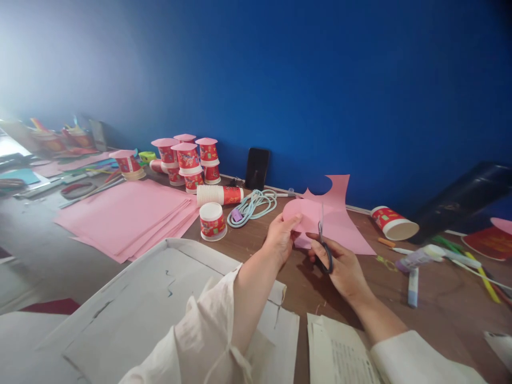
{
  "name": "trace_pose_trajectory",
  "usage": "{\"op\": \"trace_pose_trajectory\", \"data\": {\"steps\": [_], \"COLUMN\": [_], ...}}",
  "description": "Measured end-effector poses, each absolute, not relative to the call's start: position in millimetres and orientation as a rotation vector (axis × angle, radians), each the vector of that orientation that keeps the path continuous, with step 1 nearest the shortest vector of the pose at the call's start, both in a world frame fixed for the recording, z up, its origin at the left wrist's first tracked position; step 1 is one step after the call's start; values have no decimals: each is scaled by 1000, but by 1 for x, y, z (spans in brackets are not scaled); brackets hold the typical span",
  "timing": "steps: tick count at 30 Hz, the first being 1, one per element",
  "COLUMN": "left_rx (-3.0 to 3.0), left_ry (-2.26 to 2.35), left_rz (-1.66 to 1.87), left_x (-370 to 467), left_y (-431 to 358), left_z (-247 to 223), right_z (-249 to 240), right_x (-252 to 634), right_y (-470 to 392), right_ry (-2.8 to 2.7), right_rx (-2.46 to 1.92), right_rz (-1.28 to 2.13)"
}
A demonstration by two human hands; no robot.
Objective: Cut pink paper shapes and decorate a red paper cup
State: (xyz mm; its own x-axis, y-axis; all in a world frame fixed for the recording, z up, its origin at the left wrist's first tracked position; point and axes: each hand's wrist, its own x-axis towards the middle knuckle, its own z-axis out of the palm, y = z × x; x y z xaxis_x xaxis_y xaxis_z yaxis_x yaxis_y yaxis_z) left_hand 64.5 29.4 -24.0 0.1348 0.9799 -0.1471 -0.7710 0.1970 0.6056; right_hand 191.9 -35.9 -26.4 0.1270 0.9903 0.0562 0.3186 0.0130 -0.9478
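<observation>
Tabletop (244, 246) (scissors (320, 229) at paper (342, 221) edge)

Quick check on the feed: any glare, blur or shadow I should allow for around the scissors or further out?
Head view: glare washes out the left end of the blue wall; head view: the red containers at far left look hazy and soft; head view: a shadow darkens the brown table below the right hand, but the scissors read fairly clearly.
</observation>
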Motion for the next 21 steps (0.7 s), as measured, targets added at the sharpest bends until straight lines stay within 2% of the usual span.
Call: {"op": "trace_pose_trajectory", "data": {"steps": [21], "left_rx": [420], "left_ry": [616], "left_rz": [1294], "left_x": [65], "left_y": [31], "left_z": [-25], "right_z": [-24], "right_x": [191], "right_y": [-37], "right_ry": [-1324], "right_rx": [-1489], "right_rz": [887]}}
